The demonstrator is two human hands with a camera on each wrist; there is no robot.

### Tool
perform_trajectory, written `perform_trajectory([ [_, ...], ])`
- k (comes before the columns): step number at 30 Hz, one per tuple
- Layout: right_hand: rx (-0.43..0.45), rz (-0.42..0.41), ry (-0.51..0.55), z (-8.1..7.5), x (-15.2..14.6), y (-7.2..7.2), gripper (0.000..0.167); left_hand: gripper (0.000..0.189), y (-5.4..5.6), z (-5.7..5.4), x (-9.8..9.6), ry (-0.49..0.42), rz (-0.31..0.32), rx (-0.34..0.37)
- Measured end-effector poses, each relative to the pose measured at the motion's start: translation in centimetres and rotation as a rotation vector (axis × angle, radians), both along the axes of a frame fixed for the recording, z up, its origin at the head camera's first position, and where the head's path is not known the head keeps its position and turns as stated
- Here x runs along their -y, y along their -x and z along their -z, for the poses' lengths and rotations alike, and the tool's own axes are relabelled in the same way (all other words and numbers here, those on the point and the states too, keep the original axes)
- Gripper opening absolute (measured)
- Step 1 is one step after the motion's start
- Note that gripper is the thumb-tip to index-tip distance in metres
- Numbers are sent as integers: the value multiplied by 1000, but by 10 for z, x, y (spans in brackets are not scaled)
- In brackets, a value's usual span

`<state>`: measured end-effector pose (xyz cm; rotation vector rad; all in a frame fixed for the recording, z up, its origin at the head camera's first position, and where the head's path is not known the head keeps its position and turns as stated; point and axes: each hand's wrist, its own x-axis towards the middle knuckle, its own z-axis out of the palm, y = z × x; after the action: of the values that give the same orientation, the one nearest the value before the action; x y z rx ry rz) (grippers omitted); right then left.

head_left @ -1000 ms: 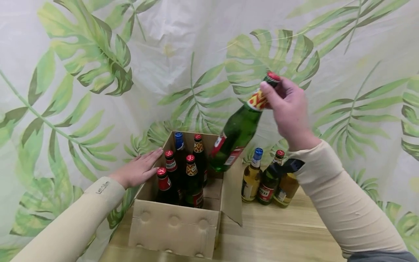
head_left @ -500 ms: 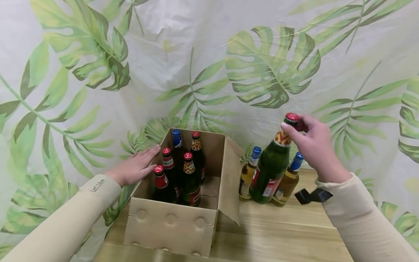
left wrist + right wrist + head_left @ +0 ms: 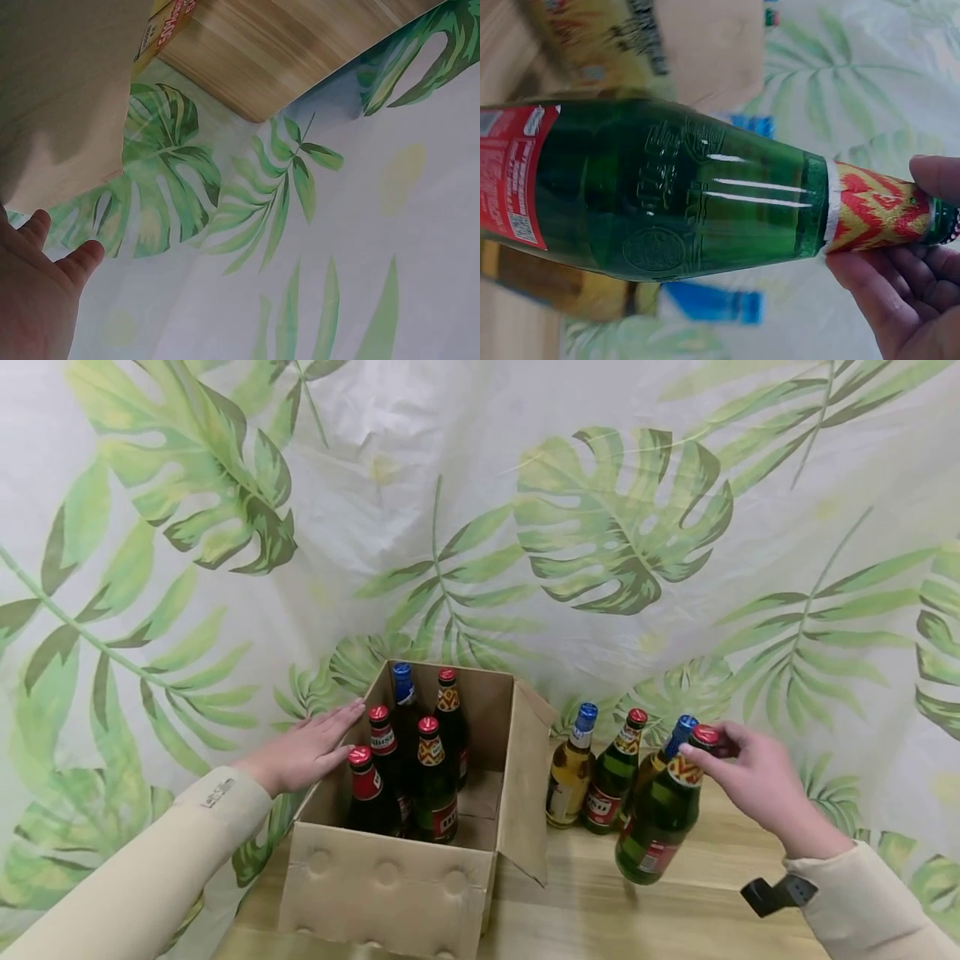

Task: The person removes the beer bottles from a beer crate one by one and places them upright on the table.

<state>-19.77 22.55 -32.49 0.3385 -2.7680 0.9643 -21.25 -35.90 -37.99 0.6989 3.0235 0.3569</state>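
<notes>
Right hand (image 3: 757, 777) pinches the green bottle (image 3: 656, 827) by its neck, base tilted just left of the hand, beside three standing bottles (image 3: 600, 772). It could swing and topple them. Left hand (image 3: 307, 747) lies flat, steadying the box (image 3: 390, 877).

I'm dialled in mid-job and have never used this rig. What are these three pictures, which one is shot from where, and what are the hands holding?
There is no machine here: a person in cream sleeves works with two bare hands. The wide picture comes from a camera on the person's head; the other two come from cameras on each wrist.

On the pale wooden table stands an open brown cardboard box with five capped bottles upright inside. Right of it stand three more capped bottles.

The left hand lies flat against the box's outer left wall; its wrist view shows mostly that wall and the leaf-print backdrop. The right hand pinches the neck of a tilted green glass bottle with a red cap; its base is at the table, but contact is unclear.
</notes>
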Motion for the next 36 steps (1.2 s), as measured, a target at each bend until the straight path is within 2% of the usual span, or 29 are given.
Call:
perform_trajectory([
  [6, 110, 72, -31, 13, -34, -3, 56, 64, 0, 0, -2, -5, -8, 14],
  [10, 146, 78, -8, 19, -50, 1, 56, 64, -1, -2, 1, -9, -9, 6],
  [17, 146, 101, -8, 30, -71, 12, 51, 63, -1, 3, 3, -40, 8, -26],
  [21, 149, 151, 48, 41, -84, 16, 47, 63, 0, 5, 2, -54, 27, -40],
  [25, 154, 185, 94, 48, -92, 25, 51, 63, -1, 1, 0, -38, 12, -22],
  [31, 147, 195, 75, 51, -97, 40, 52, 64, -1, -1, 0, -18, -5, 2],
  [36, 156, 205, 96, 60, -100, 46, 50, 63, -2, 0, -1, -25, -1, 8],
])
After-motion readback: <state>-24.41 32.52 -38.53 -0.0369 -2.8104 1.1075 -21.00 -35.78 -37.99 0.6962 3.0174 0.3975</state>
